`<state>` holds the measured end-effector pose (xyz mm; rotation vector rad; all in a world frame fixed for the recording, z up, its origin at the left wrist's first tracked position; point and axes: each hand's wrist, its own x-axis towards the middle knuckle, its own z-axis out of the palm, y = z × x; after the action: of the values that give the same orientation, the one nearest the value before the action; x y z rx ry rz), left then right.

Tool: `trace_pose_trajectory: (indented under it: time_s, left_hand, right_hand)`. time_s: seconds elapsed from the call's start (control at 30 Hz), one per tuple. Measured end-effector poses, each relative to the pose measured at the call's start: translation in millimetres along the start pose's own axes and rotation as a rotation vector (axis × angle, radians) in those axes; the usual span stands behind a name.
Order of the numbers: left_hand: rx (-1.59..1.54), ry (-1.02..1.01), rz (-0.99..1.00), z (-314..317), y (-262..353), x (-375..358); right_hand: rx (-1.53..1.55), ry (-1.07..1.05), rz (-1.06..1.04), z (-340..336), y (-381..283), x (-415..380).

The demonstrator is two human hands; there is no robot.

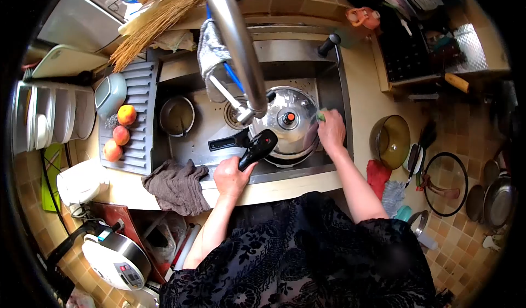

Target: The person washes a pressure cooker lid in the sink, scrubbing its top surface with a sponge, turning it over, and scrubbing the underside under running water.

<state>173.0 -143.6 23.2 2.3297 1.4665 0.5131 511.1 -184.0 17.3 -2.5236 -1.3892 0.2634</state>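
Note:
A shiny pressure cooker with a domed lid and an orange-topped knob in the centre stands in the steel sink. Two black handles stick out from its left front side, set at different angles. My left hand is closed around the end of the nearer black handle. At the cooker's right edge, my right hand pinches a small green scrubbing pad against the lid. A small metal pot sits in the sink's left part. Overhead, the faucet hides some of the cooker's left side.
Peaches and a blue-grey bowl lie on the ridged drainboard at left. A brown cloth drapes over the counter's front edge. An amber glass bowl stands right of the sink, beside a red cloth.

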Motion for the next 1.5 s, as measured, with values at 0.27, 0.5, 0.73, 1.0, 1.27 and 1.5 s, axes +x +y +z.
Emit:
trace_pose_trajectory:
  time_s: [0.27, 0.5, 0.73, 1.0, 1.27, 1.5]
  left_hand:
    - [0.049, -0.037, 0.010, 0, 3, 0]
    - [0.080, -0.002, 0.025, 7, -3, -5]
    - [0.068, -0.028, 0.010, 3, 0, -3]
    - [0.068, -0.023, 0.014, 5, 0, -4]
    - [0.083, -0.080, 0.053, 4, -4, -2]
    - [0.288, -0.372, 0.133, -10, 2, 15]
  right_hand:
    - [0.093, -0.178, -0.285, 37, -78, 120]
    - [0.192, -0.337, -0.451, 60, -111, 111]
    - [0.430, -0.214, -0.002, 19, 1, 70]
    - [0.241, 0.074, 0.023, 16, -88, -79]
    - [0.301, 0.021, -0.189, 7, -111, -114]
    - [0.120, 0.082, 0.019, 15, -44, -100]
